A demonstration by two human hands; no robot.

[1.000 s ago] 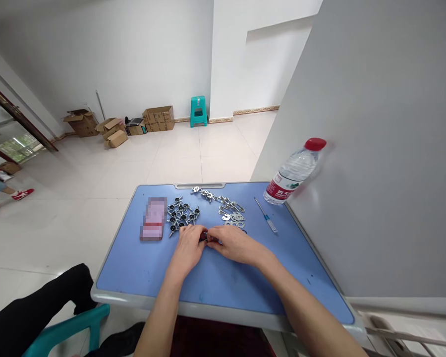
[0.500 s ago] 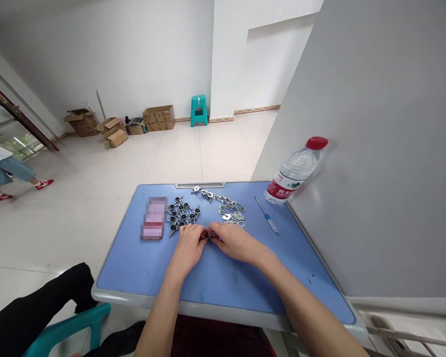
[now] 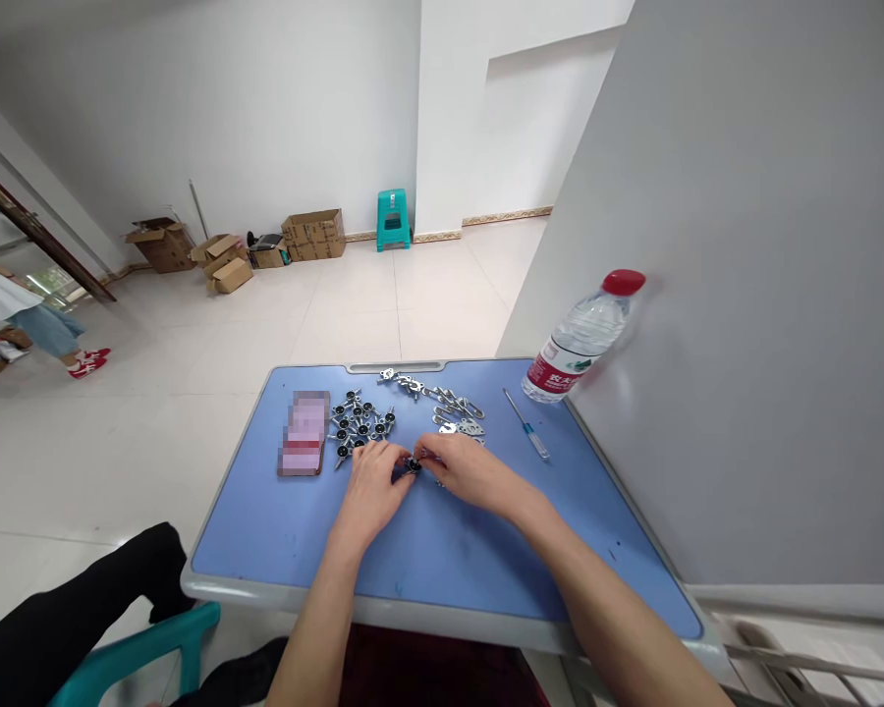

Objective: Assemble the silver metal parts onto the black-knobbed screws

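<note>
My left hand [image 3: 374, 481] pinches a small black-and-silver metal part [image 3: 414, 465] between thumb and fingers, just above the blue tabletop. From the other side my right hand [image 3: 463, 473] closes its fingertips on the same part. Its round black face shows between the hands; the rest is covered by fingers. Beyond my left hand lies a cluster of black-and-silver parts with round black heads [image 3: 363, 429]. Past my right hand lie flat silver plates [image 3: 471, 429] and silver hooks [image 3: 457, 401]. More silver metal pieces [image 3: 411, 386] are strewn near the far edge.
A phone [image 3: 305, 432] with a blurred screen lies at the left. A screwdriver [image 3: 528, 427] lies at the right, near a water bottle [image 3: 580, 339] by the grey partition [image 3: 744, 295]. Cardboard boxes [image 3: 313, 236] and a teal stool [image 3: 393, 220] stand at the wall. A person's legs [image 3: 51, 329] show far left.
The held part now shows its round black face between my fingers. My right hand has shifted slightly up and left. The person at far left has changed stance.
</note>
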